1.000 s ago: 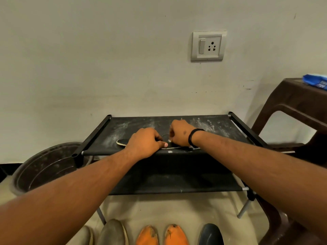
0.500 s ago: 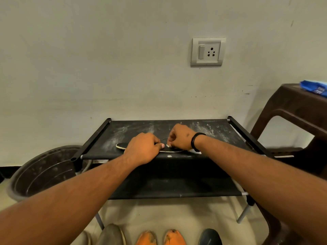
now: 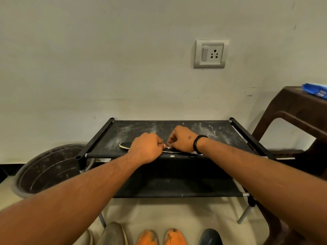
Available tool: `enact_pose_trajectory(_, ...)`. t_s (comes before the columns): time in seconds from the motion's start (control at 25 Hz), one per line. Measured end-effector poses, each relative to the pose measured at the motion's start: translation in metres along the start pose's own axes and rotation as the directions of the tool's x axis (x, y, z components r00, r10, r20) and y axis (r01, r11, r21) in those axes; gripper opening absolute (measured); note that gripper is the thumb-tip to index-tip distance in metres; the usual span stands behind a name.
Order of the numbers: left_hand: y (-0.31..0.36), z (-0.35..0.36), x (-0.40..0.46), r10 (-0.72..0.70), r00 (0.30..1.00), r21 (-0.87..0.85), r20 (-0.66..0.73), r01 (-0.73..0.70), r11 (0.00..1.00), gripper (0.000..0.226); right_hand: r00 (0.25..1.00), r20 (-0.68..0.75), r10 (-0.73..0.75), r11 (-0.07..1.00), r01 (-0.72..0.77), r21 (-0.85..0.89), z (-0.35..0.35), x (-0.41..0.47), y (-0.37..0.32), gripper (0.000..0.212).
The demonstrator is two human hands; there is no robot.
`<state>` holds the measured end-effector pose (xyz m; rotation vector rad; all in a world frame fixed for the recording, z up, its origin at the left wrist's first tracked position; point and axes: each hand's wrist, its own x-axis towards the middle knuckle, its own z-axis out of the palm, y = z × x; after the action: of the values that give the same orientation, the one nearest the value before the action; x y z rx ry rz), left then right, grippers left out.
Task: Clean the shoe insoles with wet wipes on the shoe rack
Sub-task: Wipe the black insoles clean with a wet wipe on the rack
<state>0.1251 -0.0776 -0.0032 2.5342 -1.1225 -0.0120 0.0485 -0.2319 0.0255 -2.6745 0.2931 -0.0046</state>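
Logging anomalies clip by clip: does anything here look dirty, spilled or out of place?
Yes. The black fabric top shelf of the shoe rack carries whitish powdery smears either side of the hands, unlike the cleaner lower shelf. The dark insole lies flat at its front edge under both hands; nothing else stands out.

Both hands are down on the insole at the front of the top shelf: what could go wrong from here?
1. The insole lies along the front edge of the shoe rack; a hard wipe may push it off towards the shoes below.
2. The shelf is dusty, so the small white wipe pinched between the left hand and right hand may pick up grit.
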Motion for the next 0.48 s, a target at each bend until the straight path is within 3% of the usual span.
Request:
enact_pose_trajectory(0.08, 0.001, -0.002, -0.002, 0.015, 1.0, -0.005, 0.008, -0.015, 1.0, 0.026, 1.0, 0.02, 0.024, 0.999, -0.023, -0.049, -0.013, -0.001, 0.009, 0.009)
enact_pose_trajectory(0.2, 0.004, -0.004, -0.003, 0.032, 0.999, -0.02, 0.027, -0.032, 0.999, 0.029, 0.966, -0.171, 0.194, 0.942, -0.232, -0.241, -0.026, -0.002, 0.034, 0.005)
enact_pose_trajectory(0.28, 0.004, -0.004, -0.001, 0.032, 0.999, -0.028, 0.027, -0.032, 0.999, 0.029, 0.942, -0.247, 0.227, 0.918, -0.291, -0.268, -0.019, -0.002, 0.034, 0.005)
enact_pose_trajectory(0.48, 0.0, -0.001, 0.003, -0.01, 1.0, -0.024, 0.021, 0.01, 1.0, 0.036, 0.999, -0.016, 0.032, 0.999, -0.033, -0.03, -0.005, 0.0, 0.007, 0.012)
